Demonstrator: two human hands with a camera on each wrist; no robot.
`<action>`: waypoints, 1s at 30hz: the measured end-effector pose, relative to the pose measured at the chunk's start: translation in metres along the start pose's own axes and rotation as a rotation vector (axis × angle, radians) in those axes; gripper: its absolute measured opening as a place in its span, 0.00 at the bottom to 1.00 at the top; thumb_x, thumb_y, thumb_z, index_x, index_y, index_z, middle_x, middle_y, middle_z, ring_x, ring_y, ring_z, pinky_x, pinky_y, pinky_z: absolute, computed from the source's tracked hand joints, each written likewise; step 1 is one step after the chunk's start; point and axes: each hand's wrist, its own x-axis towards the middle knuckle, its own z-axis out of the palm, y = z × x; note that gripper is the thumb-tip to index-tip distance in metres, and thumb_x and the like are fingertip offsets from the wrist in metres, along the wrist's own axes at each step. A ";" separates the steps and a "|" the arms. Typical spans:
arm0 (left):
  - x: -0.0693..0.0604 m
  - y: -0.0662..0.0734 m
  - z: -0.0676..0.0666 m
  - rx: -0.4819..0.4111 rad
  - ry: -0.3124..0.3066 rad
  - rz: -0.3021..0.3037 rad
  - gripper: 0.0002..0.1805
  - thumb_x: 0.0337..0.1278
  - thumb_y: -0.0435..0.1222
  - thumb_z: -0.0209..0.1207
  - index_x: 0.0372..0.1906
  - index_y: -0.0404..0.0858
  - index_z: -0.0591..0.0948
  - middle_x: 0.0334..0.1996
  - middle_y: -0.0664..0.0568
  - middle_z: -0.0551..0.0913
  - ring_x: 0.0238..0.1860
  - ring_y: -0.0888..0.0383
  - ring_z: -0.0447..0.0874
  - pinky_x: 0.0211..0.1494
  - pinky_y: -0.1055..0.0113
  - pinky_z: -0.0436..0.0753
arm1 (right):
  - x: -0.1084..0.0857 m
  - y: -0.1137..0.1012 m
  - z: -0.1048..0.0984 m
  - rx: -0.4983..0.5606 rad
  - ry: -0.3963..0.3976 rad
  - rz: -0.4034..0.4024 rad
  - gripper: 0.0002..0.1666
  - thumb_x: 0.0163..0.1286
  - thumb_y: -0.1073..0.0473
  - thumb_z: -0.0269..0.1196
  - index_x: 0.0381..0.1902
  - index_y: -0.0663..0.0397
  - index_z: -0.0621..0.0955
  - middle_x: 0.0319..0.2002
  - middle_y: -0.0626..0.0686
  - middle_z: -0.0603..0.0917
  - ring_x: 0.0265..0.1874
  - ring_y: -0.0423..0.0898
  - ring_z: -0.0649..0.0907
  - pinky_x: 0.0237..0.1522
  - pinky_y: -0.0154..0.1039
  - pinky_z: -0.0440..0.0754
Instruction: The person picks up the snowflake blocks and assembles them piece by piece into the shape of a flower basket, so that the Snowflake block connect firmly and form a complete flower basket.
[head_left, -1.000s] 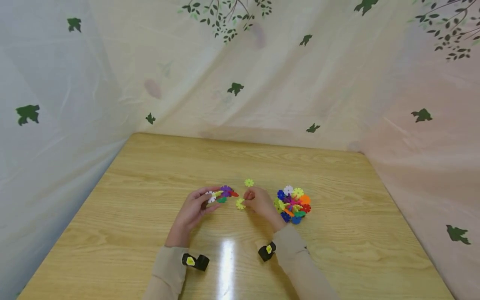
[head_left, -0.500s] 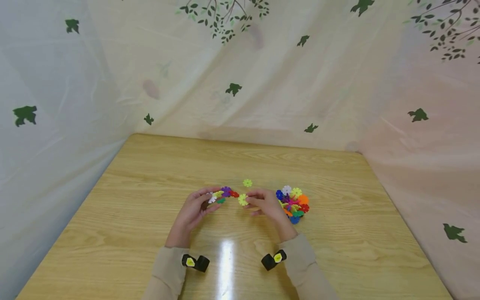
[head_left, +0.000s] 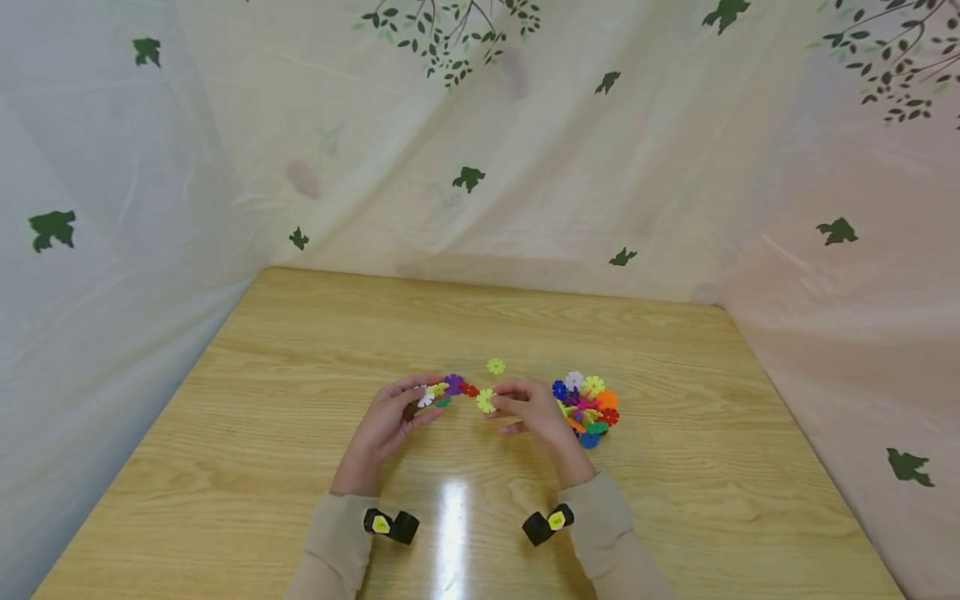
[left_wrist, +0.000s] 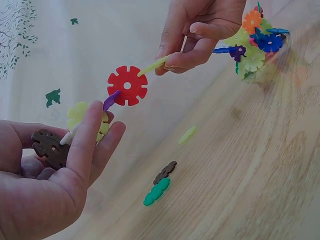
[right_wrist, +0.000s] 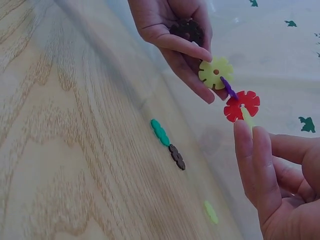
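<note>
My left hand (head_left: 386, 421) holds one end of a short chain of notched plastic flower discs. Along it run a brown disc (left_wrist: 50, 147), a white disc seen nearly edge-on, a yellow disc (left_wrist: 76, 114), a purple disc (left_wrist: 111, 101) and a red disc (left_wrist: 136, 91). Between thumb and fingertips, my right hand (head_left: 538, 414) pinches a yellow-green disc (left_wrist: 154, 65). Its edge meets the red disc's rim; how deep it sits in the notch cannot be told. Fingers partly cover the chain's left end.
On the wooden table (head_left: 300, 350) beneath the hands lie a green disc (right_wrist: 159, 132) and a brown disc (right_wrist: 176, 157). A loose yellow-green disc (head_left: 496, 366) lies farther back. To the right stands a cluster of joined multicoloured discs (head_left: 588, 408). Patterned cloth surrounds the table.
My right hand has turned and lifted slightly, bringing the yellow-green disc up against the red disc. Over the last half second both hands have stayed almost still.
</note>
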 end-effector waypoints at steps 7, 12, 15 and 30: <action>0.001 -0.001 0.003 0.092 -0.019 0.015 0.20 0.72 0.27 0.41 0.63 0.19 0.66 0.37 0.52 0.68 0.36 0.63 0.77 0.52 0.70 0.86 | -0.002 0.001 0.003 -0.016 0.034 0.005 0.14 0.69 0.66 0.59 0.49 0.71 0.77 0.36 0.50 0.84 0.36 0.47 0.89 0.27 0.33 0.88; -0.001 -0.001 0.001 0.214 -0.047 0.052 0.20 0.74 0.29 0.40 0.62 0.19 0.67 0.53 0.44 0.70 0.45 0.60 0.80 0.53 0.68 0.86 | -0.004 0.007 0.012 0.012 0.137 0.015 0.13 0.67 0.69 0.60 0.48 0.70 0.80 0.36 0.54 0.85 0.32 0.45 0.88 0.27 0.33 0.88; -0.002 -0.001 0.001 0.305 -0.073 0.073 0.20 0.75 0.30 0.39 0.62 0.20 0.68 0.62 0.36 0.67 0.52 0.58 0.78 0.56 0.59 0.85 | -0.007 0.010 0.016 0.042 0.184 0.008 0.13 0.65 0.72 0.61 0.47 0.74 0.80 0.34 0.55 0.85 0.29 0.44 0.87 0.26 0.33 0.88; 0.000 0.006 -0.004 0.478 -0.166 0.066 0.20 0.76 0.31 0.38 0.62 0.25 0.71 0.67 0.30 0.65 0.60 0.38 0.75 0.56 0.50 0.84 | -0.013 0.021 0.018 0.101 0.083 0.027 0.14 0.65 0.72 0.61 0.47 0.79 0.77 0.29 0.48 0.84 0.27 0.40 0.87 0.30 0.33 0.89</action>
